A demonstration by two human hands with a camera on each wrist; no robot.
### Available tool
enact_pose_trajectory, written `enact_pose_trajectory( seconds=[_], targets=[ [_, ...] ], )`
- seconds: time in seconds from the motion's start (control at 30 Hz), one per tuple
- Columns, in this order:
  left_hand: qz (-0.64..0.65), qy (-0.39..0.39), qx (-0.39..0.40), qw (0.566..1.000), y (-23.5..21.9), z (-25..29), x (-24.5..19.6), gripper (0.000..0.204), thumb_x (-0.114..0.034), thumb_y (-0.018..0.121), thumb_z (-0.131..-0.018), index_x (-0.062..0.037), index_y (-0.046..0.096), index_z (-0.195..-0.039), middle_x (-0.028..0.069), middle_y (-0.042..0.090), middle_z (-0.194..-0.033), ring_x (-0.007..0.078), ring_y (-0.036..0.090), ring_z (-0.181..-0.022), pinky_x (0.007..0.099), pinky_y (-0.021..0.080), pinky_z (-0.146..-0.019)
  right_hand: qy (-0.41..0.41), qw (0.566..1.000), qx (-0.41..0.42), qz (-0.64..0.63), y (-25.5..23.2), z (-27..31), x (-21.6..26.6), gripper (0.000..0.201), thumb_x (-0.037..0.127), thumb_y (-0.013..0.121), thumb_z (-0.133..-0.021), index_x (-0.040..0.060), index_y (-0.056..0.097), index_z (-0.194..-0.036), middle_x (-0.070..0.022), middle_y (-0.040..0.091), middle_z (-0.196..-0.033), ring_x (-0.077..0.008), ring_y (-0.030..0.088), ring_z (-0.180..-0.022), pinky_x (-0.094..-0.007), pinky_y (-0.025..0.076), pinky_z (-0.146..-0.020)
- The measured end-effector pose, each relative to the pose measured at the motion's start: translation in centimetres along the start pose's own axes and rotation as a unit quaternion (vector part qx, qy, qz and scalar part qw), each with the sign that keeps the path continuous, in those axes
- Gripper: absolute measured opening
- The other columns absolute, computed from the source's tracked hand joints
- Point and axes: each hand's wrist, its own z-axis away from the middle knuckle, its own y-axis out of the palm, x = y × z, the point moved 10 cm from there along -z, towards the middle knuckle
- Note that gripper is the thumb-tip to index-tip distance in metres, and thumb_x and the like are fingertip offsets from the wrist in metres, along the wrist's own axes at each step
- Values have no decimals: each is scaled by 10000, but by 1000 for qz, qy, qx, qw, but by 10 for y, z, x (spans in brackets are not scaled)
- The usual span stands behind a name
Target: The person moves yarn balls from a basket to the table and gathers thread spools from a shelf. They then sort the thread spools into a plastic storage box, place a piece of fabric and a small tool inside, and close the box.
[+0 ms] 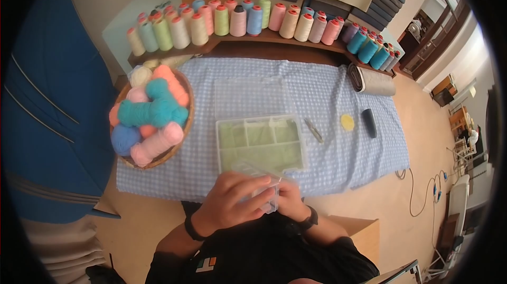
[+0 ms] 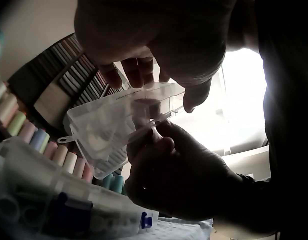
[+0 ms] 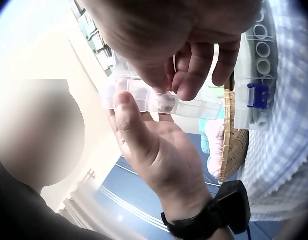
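A small clear plastic compartment box (image 2: 101,117) stands tilted with its lid raised, close above the table's front edge. My left hand (image 1: 227,199) holds it, the thumb over the near wall and the fingers behind, as the right wrist view shows. At the compartments my right hand (image 1: 291,202) has its thumb and index fingertips close together, the other fingers loosely bent; I cannot tell whether they pinch anything. Just beyond both hands lies a larger divided box (image 1: 303,160) with pale green showing in its compartments and its clear lid (image 1: 251,94) folded back. Blue latches (image 3: 257,95) sit on its front.
A wicker basket (image 1: 191,104) of yarn stands on the left of the checked tablecloth (image 1: 327,104). To the right lie small thread snips (image 1: 313,130), a yellow disc (image 1: 347,122), a dark object (image 1: 369,123) and folded cloth (image 1: 377,83). Thread cones (image 1: 254,21) line the back shelf.
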Motion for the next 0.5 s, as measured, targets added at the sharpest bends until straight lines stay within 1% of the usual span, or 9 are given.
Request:
enact_pose_trajectory(
  seconds=[0.03, 0.13, 0.23, 0.33, 0.5],
  targets=[
    [-5, 0, 3, 1000, 1, -2, -1, 585, -243, 901, -800, -159, 702, -1344, 60, 639, -1419, 278, 623, -1129, 441, 534, -897, 14, 1000, 2, -16, 0, 1, -3, 278, 112, 698, -1033, 51, 751, -1299, -50, 780, -1167, -131, 715, -1057, -307, 576, -894],
    [-26, 8, 34, 999, 3, -9, -5, 588, -228, 885, -784, -174, 714, -1344, 36, 634, -1433, 247, 617, -1128, 431, 521, -929, 15, 995, -3, -94, 2, 2, -12, 274, 128, 684, -1052, 39, 734, -1306, -43, 770, -1146, -125, 705, -1037, -306, 577, -881],
    [-31, 9, 45, 998, 5, -14, -6, 609, -210, 866, -770, -185, 715, -1360, 24, 630, -1439, 224, 615, -1119, 423, 513, -949, 35, 994, 2, -107, 4, 3, -22, 237, 145, 675, -1063, 43, 736, -1268, -31, 759, -1120, -114, 695, -1017, -297, 575, -864],
    [-26, 9, 58, 998, 5, -17, -6, 624, -199, 859, -771, -188, 709, -1376, 20, 629, -1433, 223, 614, -1119, 422, 512, -950, 69, 989, 6, -128, 6, 4, -28, 199, 151, 670, -1071, 42, 738, -1223, -26, 753, -1101, -102, 689, -993, -290, 573, -847],
    [-31, 9, 58, 998, 4, -17, -5, 638, -188, 859, -770, -191, 700, -1388, 14, 625, -1432, 220, 616, -1121, 424, 512, -963, 68, 986, -7, -150, 7, 4, -27, 193, 156, 670, -1077, 45, 739, -1219, -26, 753, -1121, -104, 690, -998, -290, 576, -852]
  ],
)
